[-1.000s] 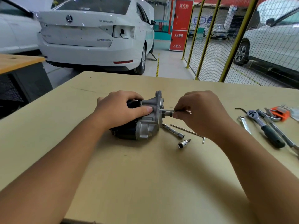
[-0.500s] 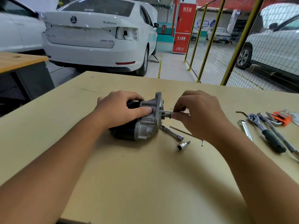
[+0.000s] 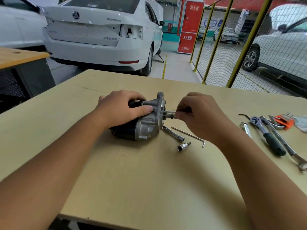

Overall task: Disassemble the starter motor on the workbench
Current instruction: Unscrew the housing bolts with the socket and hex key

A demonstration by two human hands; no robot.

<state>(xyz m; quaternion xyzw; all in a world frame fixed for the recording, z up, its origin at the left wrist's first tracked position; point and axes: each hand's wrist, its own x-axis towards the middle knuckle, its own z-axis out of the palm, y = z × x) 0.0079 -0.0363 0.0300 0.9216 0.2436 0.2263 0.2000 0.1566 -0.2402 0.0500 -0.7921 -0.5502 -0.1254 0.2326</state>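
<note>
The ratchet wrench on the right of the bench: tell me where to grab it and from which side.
Take the ratchet wrench by its dark green handle, coming from above with the right hand. It lies flat with the handle toward the near edge and the head away; a long spanner lies close along its right, so close the fingers across the handle from its left.

2 bare forearms and hands [image 3: 123, 107]; no sleeves, gloves, rings or watch show.
</note>
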